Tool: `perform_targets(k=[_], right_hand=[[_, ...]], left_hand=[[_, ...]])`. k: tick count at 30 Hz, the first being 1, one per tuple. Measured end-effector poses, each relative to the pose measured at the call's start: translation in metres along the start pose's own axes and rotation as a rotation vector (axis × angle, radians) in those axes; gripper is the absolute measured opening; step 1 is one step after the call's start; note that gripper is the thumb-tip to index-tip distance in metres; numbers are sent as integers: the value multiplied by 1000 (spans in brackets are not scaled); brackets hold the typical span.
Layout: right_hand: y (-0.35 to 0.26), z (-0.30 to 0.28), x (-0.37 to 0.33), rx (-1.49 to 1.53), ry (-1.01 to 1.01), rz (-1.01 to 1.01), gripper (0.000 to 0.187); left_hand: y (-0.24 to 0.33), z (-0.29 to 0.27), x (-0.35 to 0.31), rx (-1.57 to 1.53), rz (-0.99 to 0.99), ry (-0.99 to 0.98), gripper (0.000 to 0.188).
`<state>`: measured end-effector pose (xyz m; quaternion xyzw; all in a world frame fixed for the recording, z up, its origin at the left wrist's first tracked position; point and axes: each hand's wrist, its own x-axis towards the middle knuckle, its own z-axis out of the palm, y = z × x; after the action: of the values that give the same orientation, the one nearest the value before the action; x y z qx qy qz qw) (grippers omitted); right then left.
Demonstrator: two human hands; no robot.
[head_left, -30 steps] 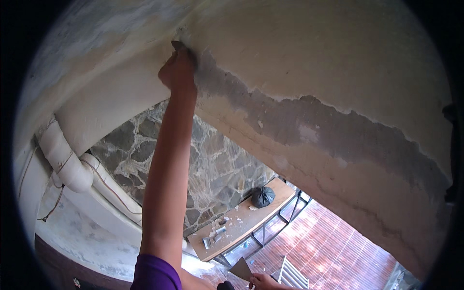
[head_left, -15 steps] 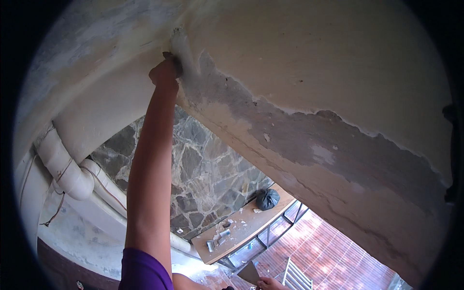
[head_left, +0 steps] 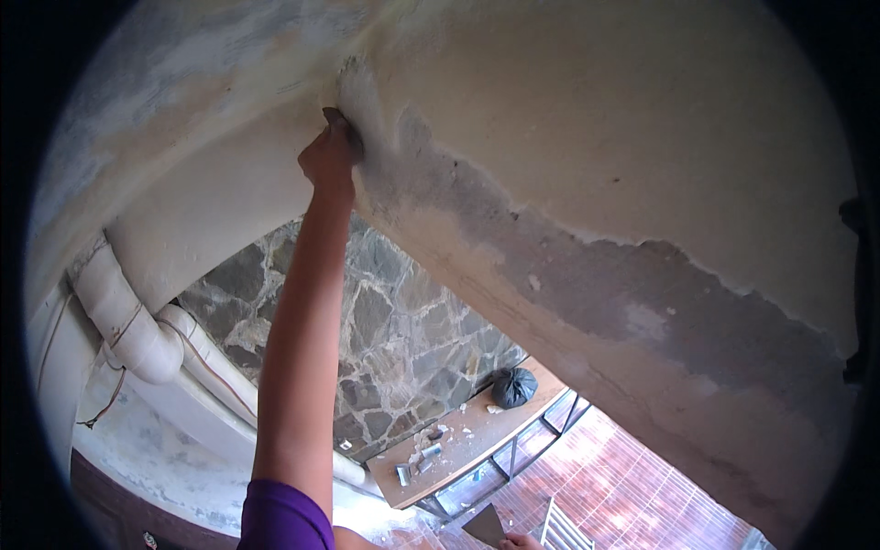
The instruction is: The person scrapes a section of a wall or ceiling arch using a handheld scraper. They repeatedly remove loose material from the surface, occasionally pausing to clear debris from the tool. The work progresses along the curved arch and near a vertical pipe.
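My left hand is raised at the end of a straight arm in a purple sleeve. Its fingers are closed round a small dark flat piece, pressed against the corner of the beam; the grip hides most of it, and its exact kind is unclear. Beside it, a grey patch of bared plaster with a ragged edge runs along the beam. Low down, at the bottom edge, my right hand grips a putty knife, its broad dark blade pointing up and left. Only the fingers of that hand show.
A wooden bench top below carries a black tied bag, metal scraper blades and plaster flakes. White pipes bend along the left. A stone wall stands behind. A white ladder rises from the red tiled floor.
In the picture, my left hand has shifted slightly right and down, still against the corner. The surroundings have shifted a little the same way. Both hands keep their grips.
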<state>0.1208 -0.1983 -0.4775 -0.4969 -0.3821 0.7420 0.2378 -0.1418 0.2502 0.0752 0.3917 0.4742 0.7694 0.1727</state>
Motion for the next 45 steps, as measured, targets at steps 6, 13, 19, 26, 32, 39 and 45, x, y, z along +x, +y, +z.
perform_targets(k=[6, 13, 19, 26, 32, 39, 45], right_hand=[[-4, 0, 1, -106, -13, -20, 30], [-3, 2, 3, -87, 27, -92, 31], [0, 0, -4, -61, 103, -59, 28], [-59, -6, -21, -145, 184, -97, 23], [-143, 0, -11, 77, 276, -239, 31], [-132, 57, -41, -356, 248, -458, 53], [-149, 39, -56, -623, 318, -556, 43]], left_hand=[[-24, 2, 13, 25, 138, -90, 33], [-109, -39, -4, 35, -112, -13, 40], [-152, -92, -114, 238, -480, -150, 38], [-194, -169, -325, 460, -780, -838, 28], [-213, -189, -434, 358, -630, -921, 35], [-219, -218, -414, 343, -601, -630, 36], [-191, -261, -356, 119, -842, -547, 34]])
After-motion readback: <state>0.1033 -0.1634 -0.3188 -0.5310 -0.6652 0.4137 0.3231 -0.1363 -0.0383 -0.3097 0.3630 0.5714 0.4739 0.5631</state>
